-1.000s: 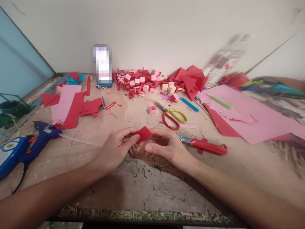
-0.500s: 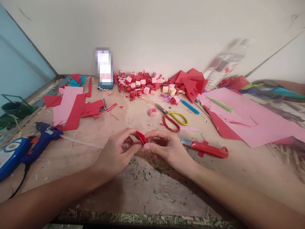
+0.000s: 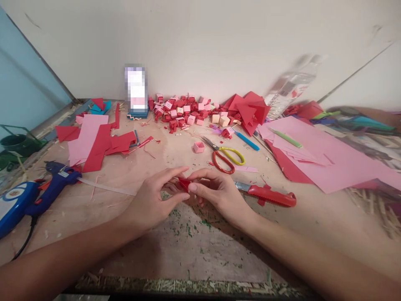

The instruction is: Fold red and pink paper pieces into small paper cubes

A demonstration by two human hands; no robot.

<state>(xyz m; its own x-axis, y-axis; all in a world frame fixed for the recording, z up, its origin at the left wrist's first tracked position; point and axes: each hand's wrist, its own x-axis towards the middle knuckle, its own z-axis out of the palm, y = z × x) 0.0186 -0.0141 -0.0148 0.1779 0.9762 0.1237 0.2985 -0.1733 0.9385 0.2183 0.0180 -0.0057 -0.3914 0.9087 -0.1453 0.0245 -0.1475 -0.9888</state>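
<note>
A small folded piece of red paper (image 3: 184, 183) is held above the wooden worktop, in front of me. My right hand (image 3: 216, 192) pinches its right end between thumb and fingers. My left hand (image 3: 156, 194) curves around the left side, its thumb and forefinger apart below and above the paper. Its other fingers reach behind, where any contact is partly hidden. Beyond my hands lie a small pink paper ring (image 3: 199, 147) and scissors (image 3: 224, 154) with one red and one yellow handle. A red-handled knife (image 3: 272, 195) rests just right of my right hand.
Many small red and pink paper pieces (image 3: 187, 109) are heaped by the wall, beside a propped phone (image 3: 135, 88). A blue glue gun (image 3: 56, 184) lies left, near paper scraps (image 3: 97, 146). Pink sheets (image 3: 328, 154), a green pen (image 3: 287, 138) and a plastic bottle (image 3: 291, 85) are right.
My left forefinger and thumb have spread apart from the red paper, and the paper has tipped lower between my hands. My right hand keeps its pinch. The view has shifted slightly.
</note>
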